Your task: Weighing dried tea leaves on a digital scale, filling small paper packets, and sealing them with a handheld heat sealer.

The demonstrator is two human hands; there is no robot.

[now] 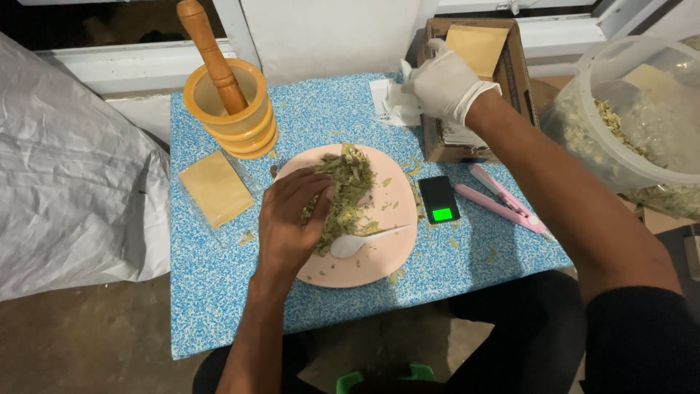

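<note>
looking down from the head view, only 1 view here: left hand (292, 219) is bare, fingers curled loosely into the pile of dried green herb flakes (348, 191) on the pink plate (379, 263), pinching or gathering some at the pile's left edge. can't tell how much it actually has hold of. right hand (446, 84) wears a white glove, reaches up to the cardboard box (510, 66) at the table's far right corner, fingers bent over the box's near-left edge by some white paper (390, 102); can't tell whether it grips anything.

white plastic spoon (364, 241) lies on the plate, bowl just beside the left fingers. small black scale (438, 198) with lit green screen sits just right of the plate, pink sealer tool (503, 201) beyond it. wooden mortar and pestle (230, 102) at far left, tan pouch (216, 187) below it, all on the blue patterned table (219, 292). clear tub (634, 117) of more flakes at right.

judgement: gather from the pile's middle, keep the pinch over the plate so flakes don't scatter; several already lie loose on the table. keep the wrist off the spoon handle.
</note>
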